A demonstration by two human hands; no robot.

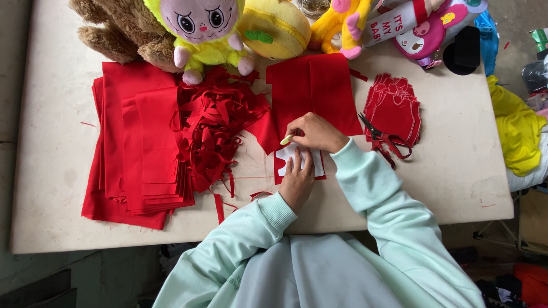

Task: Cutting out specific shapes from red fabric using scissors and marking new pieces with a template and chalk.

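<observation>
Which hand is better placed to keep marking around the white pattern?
Probably the right hand: it pinches the yellow chalk at the pattern edge, while the left hand lies flat on it.

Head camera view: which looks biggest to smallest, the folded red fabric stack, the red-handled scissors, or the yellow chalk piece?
1. Folded red fabric stack
2. Red-handled scissors
3. Yellow chalk piece, pinched in the right hand
All lie on one table, so nearness hardly matters.

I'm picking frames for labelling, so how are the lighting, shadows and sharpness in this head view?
Head view: soft, even daylight, no glare on the table; only faint shadows under the left hand and right hand; red fabric stack and scissors look sharp; edges bend slightly from the wide lens; no motion blur.
</observation>
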